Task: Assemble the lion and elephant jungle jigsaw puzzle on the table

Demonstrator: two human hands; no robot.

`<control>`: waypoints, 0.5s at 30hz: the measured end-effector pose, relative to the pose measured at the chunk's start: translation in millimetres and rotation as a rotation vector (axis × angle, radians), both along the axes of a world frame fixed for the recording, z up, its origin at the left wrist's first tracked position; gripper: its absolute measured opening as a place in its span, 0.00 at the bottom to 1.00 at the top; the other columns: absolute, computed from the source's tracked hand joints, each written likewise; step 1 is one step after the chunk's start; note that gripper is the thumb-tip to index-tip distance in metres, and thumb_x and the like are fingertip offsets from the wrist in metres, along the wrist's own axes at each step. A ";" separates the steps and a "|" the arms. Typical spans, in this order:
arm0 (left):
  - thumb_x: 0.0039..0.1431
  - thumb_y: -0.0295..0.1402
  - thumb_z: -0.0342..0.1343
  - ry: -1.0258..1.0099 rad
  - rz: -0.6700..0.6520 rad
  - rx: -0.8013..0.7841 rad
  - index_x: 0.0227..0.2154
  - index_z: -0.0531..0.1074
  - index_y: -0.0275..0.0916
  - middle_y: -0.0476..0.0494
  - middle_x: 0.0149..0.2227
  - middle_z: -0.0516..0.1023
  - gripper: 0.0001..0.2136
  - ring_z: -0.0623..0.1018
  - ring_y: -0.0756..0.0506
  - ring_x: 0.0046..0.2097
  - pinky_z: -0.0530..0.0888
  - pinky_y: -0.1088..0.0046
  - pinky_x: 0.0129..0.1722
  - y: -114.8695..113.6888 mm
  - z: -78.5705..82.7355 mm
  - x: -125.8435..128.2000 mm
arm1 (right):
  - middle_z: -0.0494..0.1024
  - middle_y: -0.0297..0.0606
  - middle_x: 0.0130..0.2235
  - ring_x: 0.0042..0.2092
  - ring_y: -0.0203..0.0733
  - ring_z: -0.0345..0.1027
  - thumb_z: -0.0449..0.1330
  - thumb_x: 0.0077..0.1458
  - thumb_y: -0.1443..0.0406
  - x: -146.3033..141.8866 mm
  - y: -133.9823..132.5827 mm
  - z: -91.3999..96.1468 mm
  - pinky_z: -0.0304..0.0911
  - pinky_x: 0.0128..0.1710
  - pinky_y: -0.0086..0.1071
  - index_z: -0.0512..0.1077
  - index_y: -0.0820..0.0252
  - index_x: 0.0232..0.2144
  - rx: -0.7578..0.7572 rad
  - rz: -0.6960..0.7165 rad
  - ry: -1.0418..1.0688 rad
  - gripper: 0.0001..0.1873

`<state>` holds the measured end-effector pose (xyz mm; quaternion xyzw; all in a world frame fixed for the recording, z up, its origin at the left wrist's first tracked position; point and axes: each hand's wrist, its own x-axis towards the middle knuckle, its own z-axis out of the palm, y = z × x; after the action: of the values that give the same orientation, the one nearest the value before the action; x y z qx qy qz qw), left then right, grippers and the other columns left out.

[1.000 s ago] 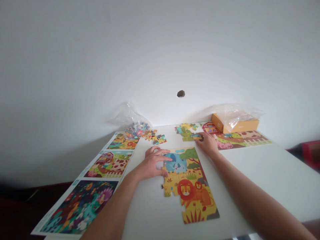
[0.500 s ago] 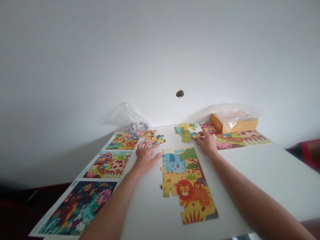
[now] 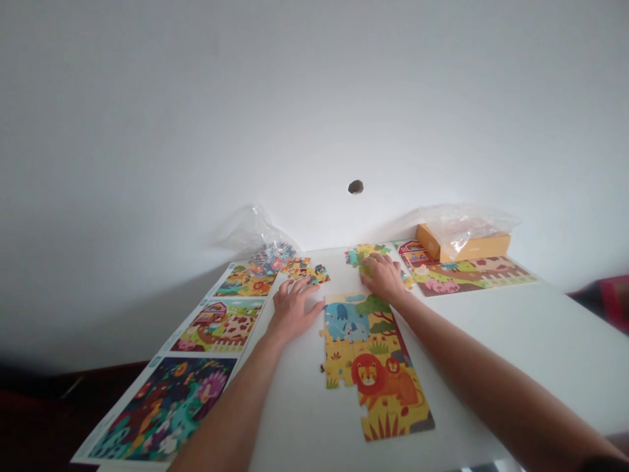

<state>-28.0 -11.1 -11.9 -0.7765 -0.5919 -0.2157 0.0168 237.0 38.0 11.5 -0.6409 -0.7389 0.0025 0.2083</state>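
Note:
My left hand [image 3: 292, 308] rests on the white table with its fingers spread, just below a small group of loose puzzle pieces [image 3: 322, 273]; nothing shows in its grip. My right hand [image 3: 386, 278] reaches to another group of loose pieces [image 3: 366, 250], its fingers and thumb closing on a green puzzle piece [image 3: 364, 269], which they partly cover. Between my forearms lies a partly joined jigsaw [image 3: 376, 367] with blue elephants, a lion and a cub; its left edge is stepped, with tabs showing.
A printed sheet [image 3: 167, 354] with three pictures runs along the table's left. A clear bag of pieces [image 3: 270, 252] stands at its far end. Back right are an orange box [image 3: 474, 248] under clear plastic and a joined farm jigsaw [image 3: 472, 275]. A white wall [image 3: 314, 118] rises behind.
My right hand has moved left from a piece at the right of the far group onto the green one. Loose pieces now show right of that hand. My left hand stays nearly still.

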 end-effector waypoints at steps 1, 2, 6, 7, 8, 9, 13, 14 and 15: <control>0.59 0.45 0.57 -0.001 -0.001 0.001 0.51 0.76 0.51 0.48 0.62 0.69 0.18 0.61 0.32 0.62 0.62 0.48 0.60 0.1 0.0 -0.5 | 0.66 0.42 0.62 0.60 0.56 0.56 0.58 0.57 0.54 -2.5 8.4 1.3 0.53 0.56 0.49 0.68 0.50 0.57 -0.018 -0.021 0.007 0.25; 0.59 0.44 0.57 -0.004 -0.004 0.004 0.51 0.76 0.50 0.48 0.62 0.69 0.18 0.61 0.32 0.62 0.62 0.48 0.60 0.1 -0.2 -1.1 | 0.64 0.42 0.63 0.61 0.57 0.55 0.59 0.56 0.53 -4.2 16.7 2.2 0.53 0.56 0.50 0.66 0.50 0.59 -0.038 -0.026 0.013 0.30; 0.58 0.44 0.58 -0.023 -0.023 0.011 0.51 0.76 0.51 0.48 0.61 0.70 0.18 0.61 0.32 0.62 0.61 0.47 0.60 -0.3 -0.9 -3.8 | 0.70 0.42 0.59 0.60 0.58 0.56 0.60 0.55 0.51 -6.0 38.5 0.1 0.49 0.57 0.54 0.68 0.50 0.58 -0.108 0.002 0.032 0.29; 0.58 0.44 0.58 -0.027 -0.028 0.009 0.51 0.76 0.51 0.48 0.61 0.70 0.18 0.61 0.32 0.62 0.62 0.47 0.59 -0.5 -1.1 -4.2 | 0.72 0.43 0.58 0.59 0.58 0.57 0.60 0.55 0.51 -5.9 40.6 -1.6 0.47 0.58 0.54 0.70 0.51 0.56 -0.092 -0.007 0.038 0.27; 0.58 0.44 0.59 -0.031 -0.032 0.008 0.51 0.76 0.52 0.48 0.61 0.70 0.18 0.61 0.32 0.62 0.62 0.47 0.59 -0.6 -1.1 -4.5 | 0.73 0.44 0.56 0.58 0.58 0.58 0.60 0.55 0.52 -5.5 41.7 -3.4 0.46 0.58 0.55 0.70 0.51 0.55 -0.070 -0.013 0.043 0.26; 0.57 0.44 0.59 -0.034 -0.033 0.009 0.51 0.76 0.52 0.48 0.61 0.70 0.18 0.61 0.32 0.62 0.62 0.47 0.59 -0.8 -1.2 -4.6 | 0.75 0.44 0.54 0.57 0.58 0.58 0.60 0.55 0.53 -4.9 42.1 -5.0 0.44 0.59 0.55 0.71 0.51 0.55 -0.042 -0.015 0.047 0.26; 0.57 0.43 0.59 -0.037 -0.020 0.010 0.51 0.76 0.52 0.49 0.61 0.70 0.18 0.62 0.31 0.62 0.62 0.47 0.59 -1.5 -0.8 -3.7 | 0.75 0.45 0.51 0.55 0.57 0.59 0.58 0.57 0.53 0.8 41.3 -8.3 0.43 0.59 0.56 0.75 0.52 0.50 0.053 -0.159 0.107 0.21; 0.57 0.43 0.59 -0.038 -0.017 0.007 0.51 0.76 0.52 0.49 0.61 0.70 0.18 0.62 0.31 0.62 0.62 0.47 0.59 -1.7 -0.6 -3.4 | 0.75 0.47 0.51 0.55 0.58 0.59 0.58 0.57 0.53 2.3 41.0 -8.4 0.44 0.59 0.56 0.75 0.53 0.50 0.075 -0.229 0.125 0.21; 0.57 0.43 0.59 -0.040 -0.016 0.004 0.51 0.76 0.52 0.49 0.61 0.70 0.18 0.62 0.31 0.62 0.62 0.47 0.59 -1.9 -0.4 -3.1 | 0.74 0.49 0.52 0.56 0.59 0.58 0.57 0.58 0.54 3.5 40.6 -8.2 0.44 0.59 0.56 0.75 0.54 0.50 0.098 -0.299 0.136 0.21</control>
<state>-31.0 -13.0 -12.3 -0.7768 -0.5853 -0.2324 0.0047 240.6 78.5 3.3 -0.7312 -0.6186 -0.0210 0.2870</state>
